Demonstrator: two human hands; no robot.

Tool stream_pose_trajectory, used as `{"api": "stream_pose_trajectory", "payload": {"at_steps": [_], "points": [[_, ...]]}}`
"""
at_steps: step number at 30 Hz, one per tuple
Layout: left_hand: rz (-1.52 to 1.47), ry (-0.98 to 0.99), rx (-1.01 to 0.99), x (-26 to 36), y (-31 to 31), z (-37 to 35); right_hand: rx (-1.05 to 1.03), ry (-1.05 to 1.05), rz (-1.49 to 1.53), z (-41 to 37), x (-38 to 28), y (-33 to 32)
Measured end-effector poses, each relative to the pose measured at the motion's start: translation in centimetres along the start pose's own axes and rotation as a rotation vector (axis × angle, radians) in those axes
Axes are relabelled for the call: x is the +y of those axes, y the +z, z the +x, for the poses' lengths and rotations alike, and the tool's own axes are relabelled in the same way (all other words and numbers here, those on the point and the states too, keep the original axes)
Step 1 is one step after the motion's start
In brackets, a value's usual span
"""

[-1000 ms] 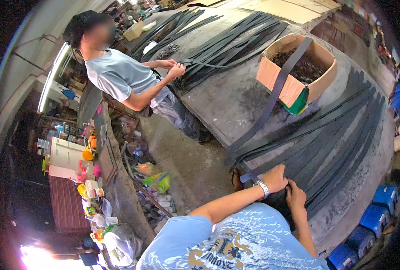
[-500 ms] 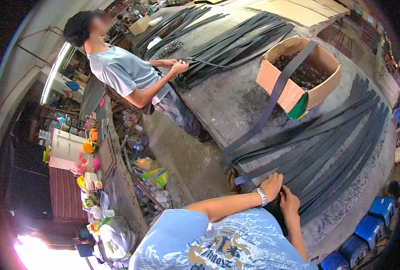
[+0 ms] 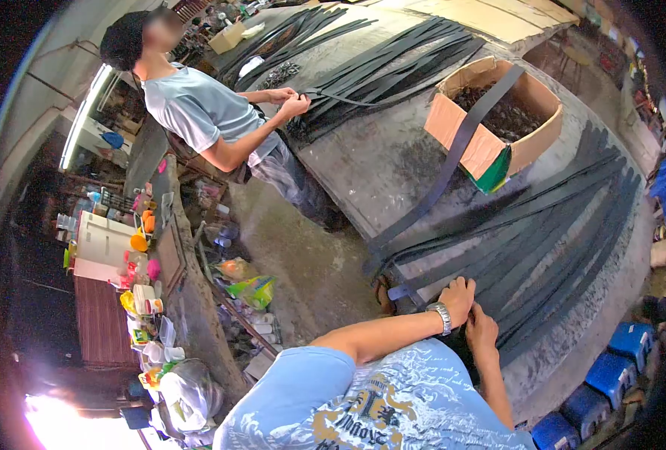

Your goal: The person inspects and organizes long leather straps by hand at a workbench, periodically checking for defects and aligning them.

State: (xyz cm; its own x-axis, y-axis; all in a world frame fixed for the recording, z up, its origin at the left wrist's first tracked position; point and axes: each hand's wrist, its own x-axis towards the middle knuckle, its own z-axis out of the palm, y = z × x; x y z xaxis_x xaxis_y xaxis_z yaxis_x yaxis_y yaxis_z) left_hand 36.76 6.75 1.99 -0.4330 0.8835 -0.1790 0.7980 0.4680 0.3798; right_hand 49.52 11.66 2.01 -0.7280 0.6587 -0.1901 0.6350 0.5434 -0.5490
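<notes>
Bending over the tabletop (image 3: 396,180), I have both hands close together at the near end of the fanned black strips (image 3: 558,247). My left hand (image 3: 458,298), with a metal watch (image 3: 444,319) at the wrist, has its fingers curled; my right hand (image 3: 483,331) is just beside it, fingers bent inward. Something dark is between them, but I cannot tell how firmly either hand pinches it.

Beyond the strips sits an open cardboard box (image 3: 456,135), holding a heap of small dark pieces (image 3: 516,124). A long flat strip (image 3: 453,169) lies across its opening and runs down over the side onto the tabletop. One corner of the box carries a green printed patch (image 3: 494,174), its lettering too small to read.

Blue containers (image 3: 610,373) stand in a row to my right, below the tabletop. Off to the left, tubs (image 3: 149,300) and an orange cup (image 3: 139,241) crowd a ledge near a clear plastic bag (image 3: 190,394); their labels are unreadable. My shirt (image 3: 378,397) reads "Royal" under a crest. Across from me, a co-worker (image 3: 190,109) holds a strip near another dark bundle (image 3: 400,67).
</notes>
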Motion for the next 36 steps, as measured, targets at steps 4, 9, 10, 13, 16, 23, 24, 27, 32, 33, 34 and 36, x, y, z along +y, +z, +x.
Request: {"api": "stream_pose_trajectory", "payload": {"at_steps": [4, 9, 10, 13, 16, 23, 24, 27, 32, 33, 34, 36], "points": [[0.042, 0.052, 0.009, 0.1, -1.8, -0.2, -0.037, 0.076, -0.008, -0.3, 0.5, 0.6], [-0.263, 0.033, -0.007, -1.0, -3.6, 0.8, 0.022, 0.157, 0.334, 0.4, 1.4, 1.3], [-0.305, 0.059, 0.001, -1.0, -3.9, 0.6, -0.171, 0.257, 0.476, 1.2, 1.4, 0.7], [-0.429, 0.104, -0.072, -1.2, -3.9, 0.2, -0.133, 0.289, 1.03, 1.6, 0.7, 1.4], [-0.569, 0.123, -0.116, -3.4, -2.8, 0.2, -0.172, 0.365, 1.197, 1.7, -0.2, 0.4], [-1.115, -0.282, -0.206, -6.8, -4.5, -0.4, -0.213, 0.441, 1.446, 0.7, -0.8, 0.7], [-1.109, -0.318, -0.232, -7.0, -5.1, -0.3, -0.213, 0.454, 1.435, 0.6, -0.8, 0.8], [-1.122, -0.351, -0.273, -7.2, -6.2, 0.0, -0.223, 0.463, 1.435, 0.6, -0.6, 1.2], [-1.182, -0.328, -0.257, -6.6, -5.9, -0.1, -0.243, 0.475, 1.421, 0.6, -0.7, 1.3], [-1.146, -0.35, -0.32, -6.7, -5.7, -0.2, -0.241, 0.477, 1.415, 0.4, -0.8, 1.5], [-1.109, -0.372, -0.386, -7.0, -5.3, -0.3, -0.261, 0.478, 1.394, 0.3, -1.1, 1.8], [-1.016, -0.348, -0.411, -7.2, -4.2, -0.4, -0.283, 0.476, 1.347, 0.0, -2.2, 3.0]]}}
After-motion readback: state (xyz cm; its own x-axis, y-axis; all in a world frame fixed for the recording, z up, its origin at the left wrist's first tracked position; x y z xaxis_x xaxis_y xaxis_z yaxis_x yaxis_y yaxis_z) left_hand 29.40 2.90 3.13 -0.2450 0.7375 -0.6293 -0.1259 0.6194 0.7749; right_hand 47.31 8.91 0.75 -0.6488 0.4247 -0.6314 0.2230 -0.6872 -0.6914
